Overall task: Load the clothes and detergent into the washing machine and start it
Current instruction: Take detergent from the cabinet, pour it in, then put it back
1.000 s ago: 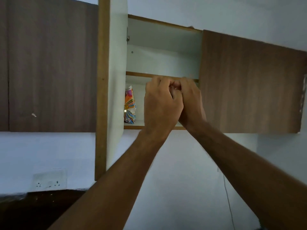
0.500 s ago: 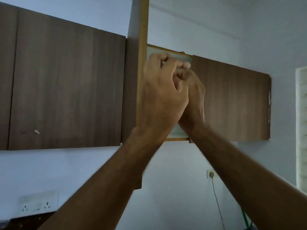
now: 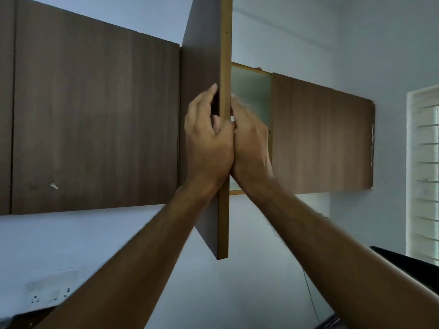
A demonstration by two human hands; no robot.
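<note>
1. An open cabinet door (image 3: 209,67) stands edge-on to the camera, its light wooden edge running down the middle of the view.
2. The left hand (image 3: 206,141) is on the dark outer face of the door, fingers laid up along it and thumb at the edge; it seems to grip the edge, though motion blur makes the hold hard to read.
3. The right hand (image 3: 249,141) is on the other side of the door, fingers pointing up beside the edge; whether it clasps the door or only rests against it I cannot tell.
4. The 2 hands touch each other at the heel, with the door edge between the fingers.
5. Behind the right hand the cabinet interior (image 3: 251,96) shows as a pale, blurred opening; nothing inside can be made out.
6. Closed doors (image 3: 95,124) flank the opening on the left, and another closed door (image 3: 320,138) on the right.
7. No clothes, detergent or washing machine are in view.
8. A wall socket (image 3: 47,298) sits low at left, a window (image 3: 425,176) at far right, and a thin cable (image 3: 311,298) hangs down the wall.
</note>
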